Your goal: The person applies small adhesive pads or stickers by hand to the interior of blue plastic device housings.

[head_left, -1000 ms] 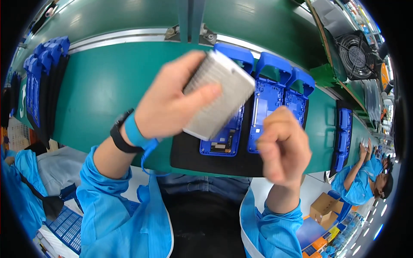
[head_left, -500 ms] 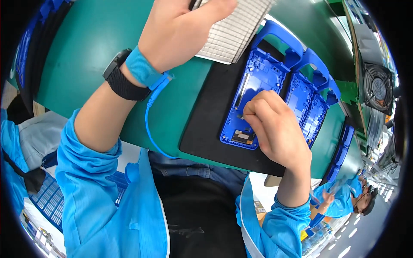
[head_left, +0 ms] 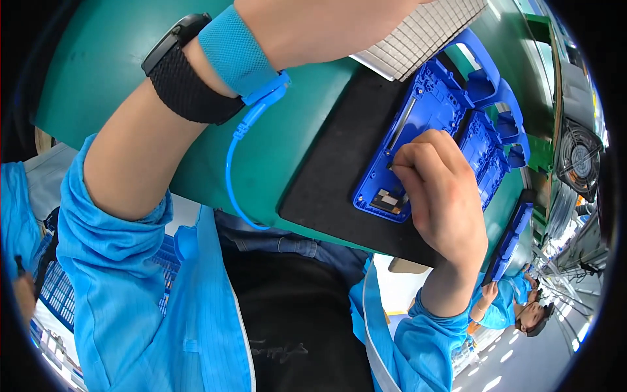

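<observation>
My right hand [head_left: 445,196] is closed in a pinch over a blue plastic housing [head_left: 431,101], fingertips near its inner face; whatever they hold is hidden. The housing lies open side up on a black mat [head_left: 326,179], with a loop-shaped end at the far side and a small dark and pale part [head_left: 390,201] at its near end. Beside it on the right lies a second blue housing [head_left: 488,147], partly covered by my hand. My left hand [head_left: 320,29] reaches across the top edge by a pale gridded tray [head_left: 424,39]; its fingers are cut off from view.
A blue wrist strap [head_left: 238,52] on my left wrist trails a blue cord [head_left: 230,176] over the green table [head_left: 209,163]. Another blue part [head_left: 513,242] lies at the right edge. Beyond it are a black fan [head_left: 579,160] and a person in blue [head_left: 499,307].
My left hand has moved up and right, its fingers leaving the picture. The view has shifted, and my right hand stays pinched over the housing.
</observation>
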